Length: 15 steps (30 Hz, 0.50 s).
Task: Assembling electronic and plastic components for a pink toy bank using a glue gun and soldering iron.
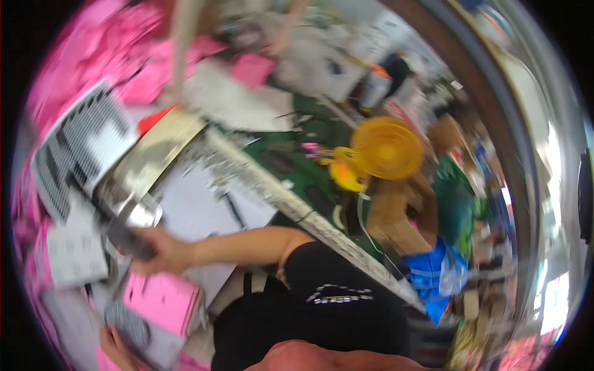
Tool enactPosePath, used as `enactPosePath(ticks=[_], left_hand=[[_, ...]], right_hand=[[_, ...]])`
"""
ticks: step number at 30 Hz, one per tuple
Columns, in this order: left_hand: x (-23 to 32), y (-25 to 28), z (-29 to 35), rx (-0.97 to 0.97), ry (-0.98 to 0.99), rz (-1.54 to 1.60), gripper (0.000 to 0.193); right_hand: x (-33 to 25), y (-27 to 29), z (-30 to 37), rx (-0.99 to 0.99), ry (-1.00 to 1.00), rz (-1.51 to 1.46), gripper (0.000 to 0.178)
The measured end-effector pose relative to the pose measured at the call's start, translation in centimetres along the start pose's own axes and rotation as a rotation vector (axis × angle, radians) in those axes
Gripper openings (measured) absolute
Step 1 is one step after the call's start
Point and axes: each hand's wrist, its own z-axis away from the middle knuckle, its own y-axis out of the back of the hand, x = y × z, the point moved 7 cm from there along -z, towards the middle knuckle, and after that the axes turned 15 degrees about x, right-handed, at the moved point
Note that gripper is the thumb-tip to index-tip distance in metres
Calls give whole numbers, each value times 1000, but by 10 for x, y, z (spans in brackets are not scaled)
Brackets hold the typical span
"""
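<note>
My right hand (162, 250) reaches across to the left with its fingers closed round a long dark grey bar-like tool (129, 237), whose kind is blurred. The bar slants up to the left, beside a brass-coloured metal pan (158, 145). At the lower left, only part of my left hand (116, 347) shows, smeared by motion. It is close to a dark grey rounded piece (128, 324); whether it grips anything I cannot make out. Between the hands lies a stack of pink sheets (159, 300). A white card with faint marks (77, 253) is beyond my right hand.
A pale rail (266, 182) with small clear scraps borders the white tabletop (185, 204). Past it are a green surface (303, 167), a yellow fan (387, 148), a cardboard box (399, 222) and a blue bag (436, 272). Pink material (117, 37) heaps up at the far left.
</note>
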Motion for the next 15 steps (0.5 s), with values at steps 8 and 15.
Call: enactPosePath(ticks=[8, 15], left_hand=[[202, -9, 73, 45, -465, 179, 16], [230, -60, 90, 61, -634, 274, 19]], right_hand=[[-32, 1, 26, -163, -200, -177, 47], [-22, 6, 71, -271, -208, -118, 38]])
